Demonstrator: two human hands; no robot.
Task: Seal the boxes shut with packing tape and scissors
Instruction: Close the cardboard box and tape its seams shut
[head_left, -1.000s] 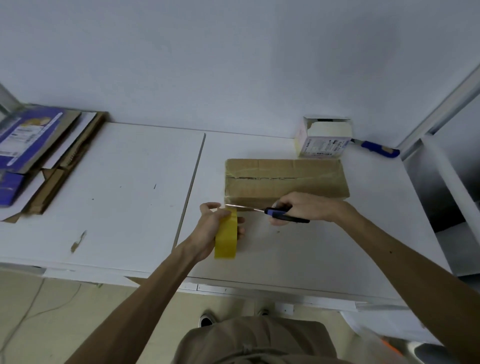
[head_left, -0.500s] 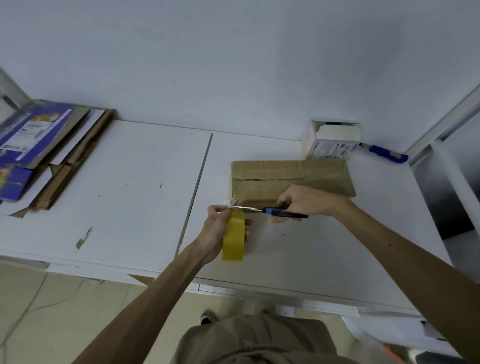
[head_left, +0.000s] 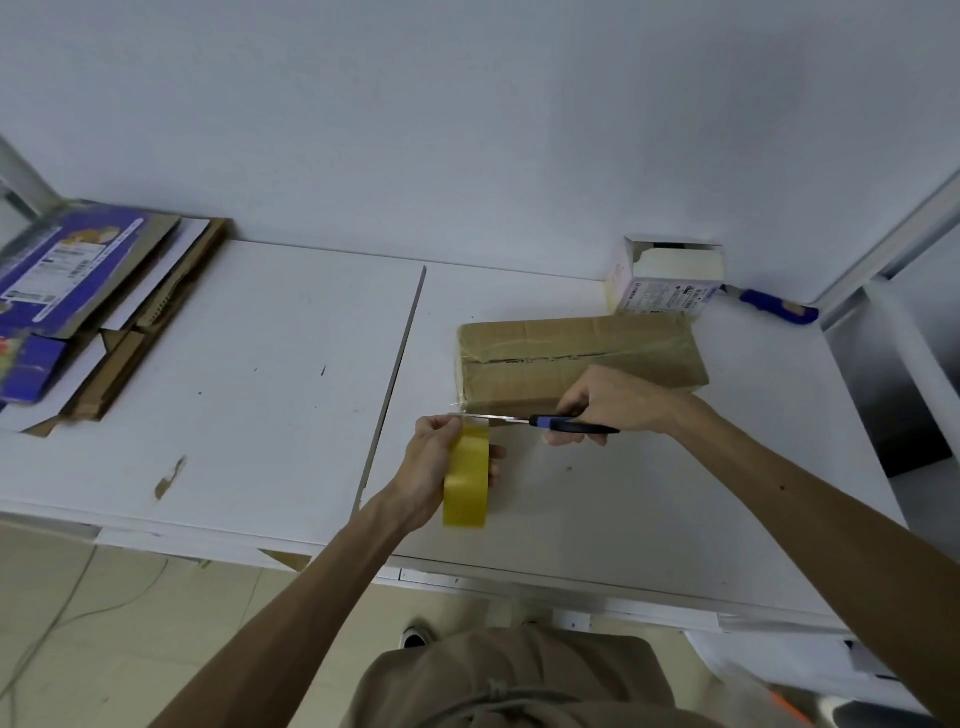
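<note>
Fingers of the left hand (head_left: 427, 467) clamp the tape roll (head_left: 467, 483) near the table (head_left: 249, 415) edge; right hand (head_left: 610, 397) fingers wrap the scissors (head_left: 553, 422), hiding the loops.

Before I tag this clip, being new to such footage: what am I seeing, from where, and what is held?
No machine here: one camera on a person's head looks down at their bare hands. The left hand grips a yellow tape roll; the right hand holds scissors, blades just above the roll. Behind them a brown cardboard box lies on the white table. Farther back sit a small white box and a blue-handled tool; flattened cartons lie at the left.
</note>
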